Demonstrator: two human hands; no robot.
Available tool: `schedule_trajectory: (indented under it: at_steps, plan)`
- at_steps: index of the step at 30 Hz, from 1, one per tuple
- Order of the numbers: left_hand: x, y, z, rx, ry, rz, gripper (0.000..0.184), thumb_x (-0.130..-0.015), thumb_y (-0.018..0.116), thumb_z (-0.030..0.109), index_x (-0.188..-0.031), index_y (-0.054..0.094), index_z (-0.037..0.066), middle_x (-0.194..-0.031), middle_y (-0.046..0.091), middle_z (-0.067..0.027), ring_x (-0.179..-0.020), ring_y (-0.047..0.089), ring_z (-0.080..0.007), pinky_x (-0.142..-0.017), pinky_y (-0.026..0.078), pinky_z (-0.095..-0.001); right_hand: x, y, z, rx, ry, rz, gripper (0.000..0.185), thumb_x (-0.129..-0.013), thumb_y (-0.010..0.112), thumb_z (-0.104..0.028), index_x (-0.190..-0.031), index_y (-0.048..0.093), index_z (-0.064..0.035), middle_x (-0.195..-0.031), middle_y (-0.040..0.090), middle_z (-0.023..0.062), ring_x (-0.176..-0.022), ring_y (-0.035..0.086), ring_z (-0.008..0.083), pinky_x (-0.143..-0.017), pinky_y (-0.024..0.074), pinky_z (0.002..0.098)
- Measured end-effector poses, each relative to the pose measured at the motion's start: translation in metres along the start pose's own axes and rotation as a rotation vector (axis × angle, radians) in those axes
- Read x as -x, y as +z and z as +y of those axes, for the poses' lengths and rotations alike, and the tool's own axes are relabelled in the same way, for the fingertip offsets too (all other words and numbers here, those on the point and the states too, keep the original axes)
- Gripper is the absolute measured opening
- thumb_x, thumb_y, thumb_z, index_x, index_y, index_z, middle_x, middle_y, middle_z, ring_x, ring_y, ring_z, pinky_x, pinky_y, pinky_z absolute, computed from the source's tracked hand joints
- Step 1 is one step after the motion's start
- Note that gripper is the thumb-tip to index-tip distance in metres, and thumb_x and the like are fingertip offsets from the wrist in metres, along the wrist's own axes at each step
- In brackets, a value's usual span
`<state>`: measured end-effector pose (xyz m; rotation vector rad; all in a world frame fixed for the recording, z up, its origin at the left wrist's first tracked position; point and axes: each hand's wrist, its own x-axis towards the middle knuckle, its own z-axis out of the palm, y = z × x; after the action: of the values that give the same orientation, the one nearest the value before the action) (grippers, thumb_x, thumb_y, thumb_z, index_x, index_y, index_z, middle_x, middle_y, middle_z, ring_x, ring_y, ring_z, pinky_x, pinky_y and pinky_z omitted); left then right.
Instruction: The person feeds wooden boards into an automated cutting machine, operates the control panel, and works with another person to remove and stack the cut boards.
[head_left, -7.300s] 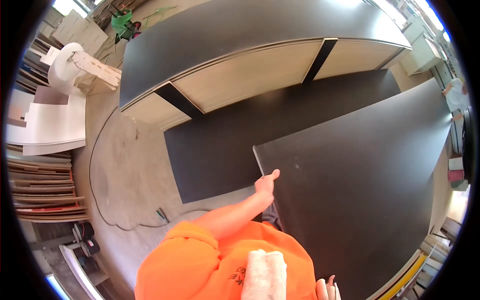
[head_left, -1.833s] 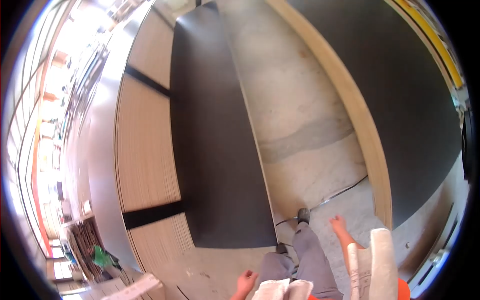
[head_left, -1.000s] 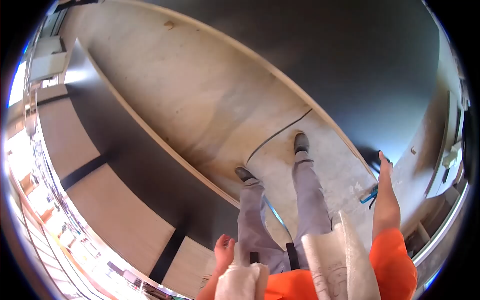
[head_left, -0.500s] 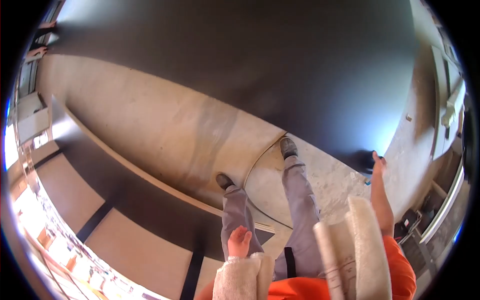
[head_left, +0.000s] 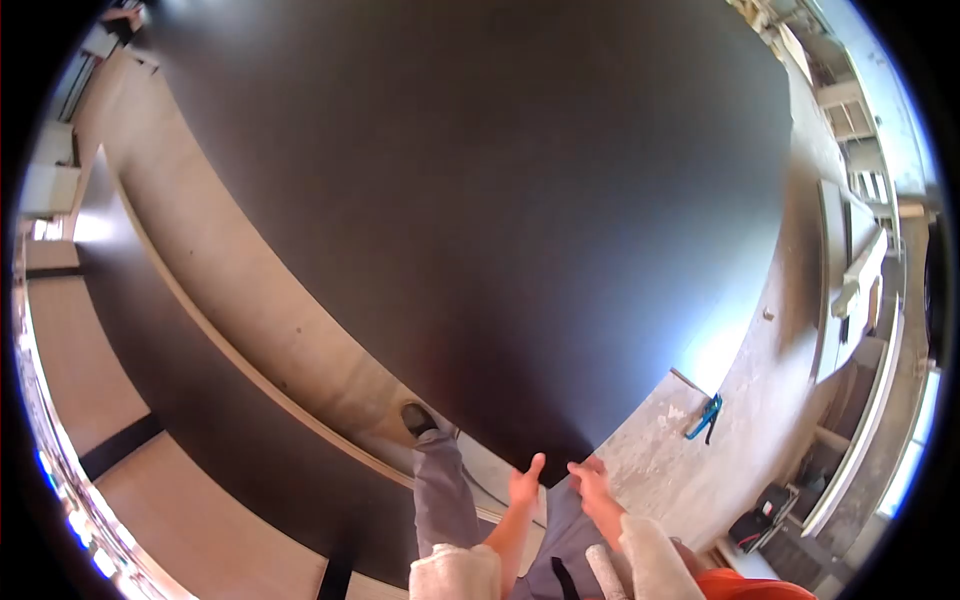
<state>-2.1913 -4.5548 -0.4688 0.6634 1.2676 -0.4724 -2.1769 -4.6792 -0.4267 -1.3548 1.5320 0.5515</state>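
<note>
A large, flat black panel (head_left: 480, 230) fills the middle of the head view, its near corner pointing toward my body. My left hand (head_left: 525, 482) grips the left edge close to that corner, thumb on top and fingers hidden beneath. Just across the corner, my right hand (head_left: 592, 480) holds the right edge, some of its fingers tucked under the sheet. At the far upper left, another person's hand (head_left: 125, 18) is at the panel's opposite end.
A second dark panel (head_left: 230, 400) with pale boards lies low on the left. On the concrete floor (head_left: 650, 450) to the right is a blue two-handled tool (head_left: 706, 417). Pale boards (head_left: 850, 290) are stacked farther right. My shoe (head_left: 417, 418) is beside the panel's left edge.
My left hand has gone from hanging free to gripping the panel. The panel's corner has swung in front of my body, with my right hand still on it. The blue tool is now uncovered.
</note>
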Motion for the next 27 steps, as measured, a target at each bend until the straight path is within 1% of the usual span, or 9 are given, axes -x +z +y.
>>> schedule_trajectory:
  at_steps: [3,6,9,12,15,17,20,23,27]
  plan:
    - [0.026,-0.042,0.033,-0.203,0.107,0.069,0.048,-0.083,0.081,0.031,-0.114,0.066,-0.002,-0.107,0.068,-0.0033,-0.094,0.059,-0.0144,-0.085,0.048,-0.0327,-0.033,-0.016,-0.027,0.261,-0.132,-0.053,0.023,-0.077,0.074,-0.019,-0.075,0.052,-0.0126,-0.065,0.049,-0.0022,-0.058,0.047,0.0105,-0.054,0.0407,0.0284]
    - [0.066,-0.066,0.058,-0.423,0.055,0.262,0.058,-0.082,0.081,0.037,-0.117,0.065,-0.006,-0.108,0.069,-0.0049,-0.099,0.059,-0.0117,-0.09,0.046,-0.0295,-0.121,-0.075,-0.105,-0.034,-0.454,-0.052,0.018,-0.087,0.065,-0.031,-0.078,0.054,-0.0193,-0.071,0.05,-0.0052,-0.064,0.045,0.0085,-0.056,0.0379,0.0292]
    - [0.099,-0.096,0.063,-0.195,0.157,0.262,0.048,-0.086,0.078,0.027,-0.12,0.064,-0.004,-0.111,0.069,-0.0067,-0.1,0.061,-0.0143,-0.09,0.047,-0.0311,-0.191,-0.12,-0.231,-0.161,-0.575,0.127,0.025,-0.088,0.066,-0.046,-0.084,0.055,-0.024,-0.077,0.049,-0.0059,-0.073,0.045,0.0104,-0.066,0.0384,0.0309]
    - [0.156,-0.122,0.082,-0.166,0.138,0.444,0.042,-0.08,0.08,0.015,-0.117,0.066,-0.002,-0.111,0.07,-0.0076,-0.102,0.064,-0.0185,-0.092,0.049,-0.0343,-0.2,-0.139,-0.336,-0.275,-0.385,0.127,0.046,-0.084,0.07,-0.056,-0.111,0.062,-0.0199,-0.086,0.055,-0.0021,-0.081,0.053,0.0157,-0.078,0.0447,0.0346]
    - [0.22,-0.142,0.109,-0.179,0.213,0.512,0.036,-0.088,0.075,0.025,-0.112,0.067,0.001,-0.094,0.07,-0.0066,-0.084,0.064,-0.0182,-0.074,0.053,-0.0332,-0.155,-0.128,-0.401,-0.427,-0.385,-0.411,0.052,-0.085,0.071,-0.052,-0.116,0.062,-0.0109,-0.108,0.066,0.0061,-0.1,0.063,0.0256,-0.088,0.0517,0.0433]
    - [0.264,-0.195,0.119,-0.046,0.213,0.562,0.034,-0.084,0.079,0.02,-0.11,0.068,0.0,-0.094,0.07,-0.0061,-0.082,0.063,-0.0176,-0.07,0.053,-0.0332,-0.113,-0.109,-0.433,-0.411,-0.348,-0.503,0.05,-0.088,0.069,-0.048,-0.117,0.062,-0.0072,-0.111,0.066,0.0069,-0.103,0.063,0.0275,-0.089,0.0517,0.0446]
    - [0.323,-0.177,0.175,-0.147,0.318,0.667,0.04,-0.084,0.078,0.026,-0.113,0.068,0.0,-0.103,0.07,-0.0069,-0.092,0.062,-0.0173,-0.085,0.049,-0.0323,-0.042,-0.084,-0.418,-0.491,-0.316,-0.71,0.048,-0.092,0.064,-0.043,-0.121,0.061,-0.0045,-0.118,0.065,0.0095,-0.107,0.061,0.0308,-0.095,0.0487,0.0477]
    - [0.383,-0.156,0.239,-0.205,0.291,0.729,0.044,-0.084,0.077,0.025,-0.117,0.065,-0.001,-0.108,0.069,-0.0107,-0.096,0.063,-0.0214,-0.087,0.049,-0.035,-0.007,-0.077,-0.395,-0.491,-0.377,-0.654,0.049,-0.093,0.063,-0.041,-0.123,0.06,-0.0029,-0.123,0.063,0.0111,-0.11,0.059,0.0324,-0.097,0.0469,0.0494]
    - [0.392,-0.229,0.279,-0.014,0.308,0.607,0.04,-0.083,0.077,0.019,-0.114,0.065,-0.002,-0.104,0.07,-0.0124,-0.091,0.065,-0.0243,-0.079,0.053,-0.0371,0.024,-0.051,-0.364,-0.47,-0.344,-0.405,0.05,-0.091,0.066,-0.042,-0.122,0.061,-0.0027,-0.124,0.062,0.0116,-0.11,0.059,0.0324,-0.095,0.0468,0.0497]
